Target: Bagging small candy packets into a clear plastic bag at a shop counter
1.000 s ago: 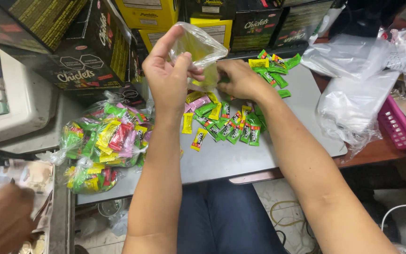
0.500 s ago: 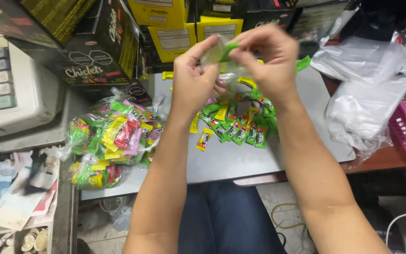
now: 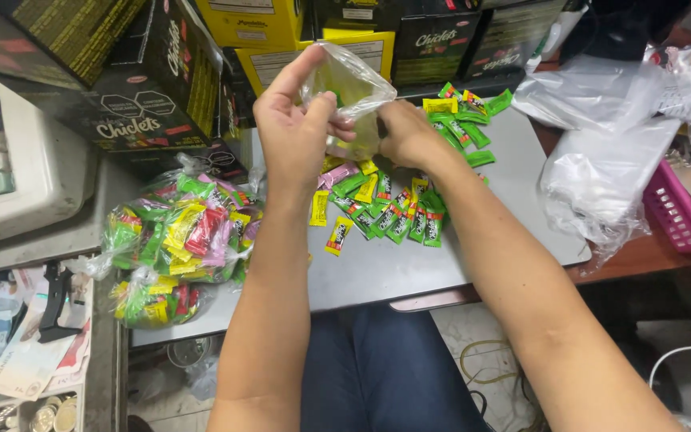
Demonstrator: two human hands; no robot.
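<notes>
- Left hand (image 3: pixel 293 128) pinching rim of small clear plastic bag (image 3: pixel 349 88) between thumb and fingers, index finger raised along bag edge; bag held up above grey tabletop (image 3: pixel 409 268), toward 12 o'clock of the loose candy pile.
- Right hand (image 3: pixel 405 132) at 3 o'clock of bag, fingers closed around bag's lower side, fingertips hidden behind plastic.
- Bag contents hard to tell; faint green and pink showing through near bottom.
- Loose candy packets (image 3: pixel 385 208) green, yellow, pink, spread on tabletop just under both hands; second cluster of green packets (image 3: pixel 465 120) at 2 o'clock.
- Filled clear bags of mixed candy (image 3: pixel 185 232) at 9 o'clock, stuffed and lying on their sides; smaller one (image 3: pixel 153 300) at 8 o'clock.
- Black and yellow cardboard cartons (image 3: pixel 153 88) stacked at 11–12 o'clock.
- Heap of empty clear bags (image 3: pixel 609 168) at 3 o'clock, pink basket (image 3: pixel 677 216) beside.
- Open cash drawer (image 3: pixel 29 360) at 7 o'clock holding banknotes and coins.
</notes>
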